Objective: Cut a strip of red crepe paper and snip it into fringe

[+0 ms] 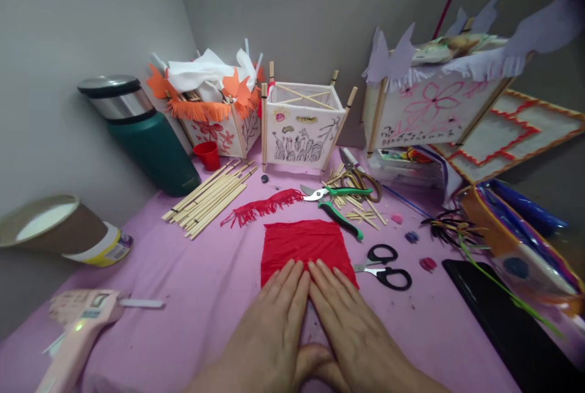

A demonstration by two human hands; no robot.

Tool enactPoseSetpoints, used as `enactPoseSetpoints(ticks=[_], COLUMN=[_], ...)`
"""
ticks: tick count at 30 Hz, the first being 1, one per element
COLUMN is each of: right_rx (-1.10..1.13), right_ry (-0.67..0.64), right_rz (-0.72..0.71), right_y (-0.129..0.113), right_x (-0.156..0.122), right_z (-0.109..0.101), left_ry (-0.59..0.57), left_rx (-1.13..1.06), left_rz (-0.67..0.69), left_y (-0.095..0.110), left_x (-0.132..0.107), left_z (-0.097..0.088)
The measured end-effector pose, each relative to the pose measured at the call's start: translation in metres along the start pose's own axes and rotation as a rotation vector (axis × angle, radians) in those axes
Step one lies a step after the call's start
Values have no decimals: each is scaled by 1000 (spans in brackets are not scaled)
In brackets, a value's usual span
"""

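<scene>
From the head view, the left hand (pixel 274 314) lies palm down and spread flat, its fingers straight and close together, the tips pressing on the near part of a red sheet (pixel 302 239). The right hand (pixel 345 314) mirrors it, equally flat and open, its fingertips on the same sheet just beside those of the left. The two index fingertips nearly meet, and the thumbs come together below, between the palms. Neither hand grips anything; both simply rest on top.

The red sheet, roughly rectangular and slightly creased, lies on the pink-covered surface (pixel 196 301) directly ahead of the person. Black-handled scissors (pixel 393 278) lie just beside its right edge; whether their tips run under it I cannot tell. Beyond its far edge are a fringed red strip (pixel 265 205) and green-handled cutters (pixel 340 217), with a bundle of wooden sticks (pixel 212 198) farther left.
</scene>
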State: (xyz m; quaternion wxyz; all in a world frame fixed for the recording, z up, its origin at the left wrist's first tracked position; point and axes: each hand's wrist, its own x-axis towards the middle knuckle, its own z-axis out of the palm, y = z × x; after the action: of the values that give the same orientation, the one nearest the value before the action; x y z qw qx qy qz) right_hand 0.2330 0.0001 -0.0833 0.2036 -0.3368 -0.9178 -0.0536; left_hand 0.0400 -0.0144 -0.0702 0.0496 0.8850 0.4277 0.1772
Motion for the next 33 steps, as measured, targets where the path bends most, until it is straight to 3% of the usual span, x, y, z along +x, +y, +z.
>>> enactPoseSetpoints(ticks=[5,11,16,21,27,33], right_rx=[0,-41,-40,-3,107,181], right_ry=[-46,-16,-28,28,-97,-78], right_rz=[24,144,192,361,366,292], right_y=[-3,-2,9,28,44,43], right_x=[-13,-32,-45,-12,34,35], right_z=[9,4,-10,-31,-22,-16], left_ry=[-78,-108,-66,65,-121,-113], left_rx=[-23,35,58,49,93,71], left_rz=[-2,-49,-97,-206,-237,-212], left_y=[-6,-6,-9,-15,-27,-29], left_x=[-12,-18,-16,12,43,49], left_z=[12,4,-10,-36,-38,-30])
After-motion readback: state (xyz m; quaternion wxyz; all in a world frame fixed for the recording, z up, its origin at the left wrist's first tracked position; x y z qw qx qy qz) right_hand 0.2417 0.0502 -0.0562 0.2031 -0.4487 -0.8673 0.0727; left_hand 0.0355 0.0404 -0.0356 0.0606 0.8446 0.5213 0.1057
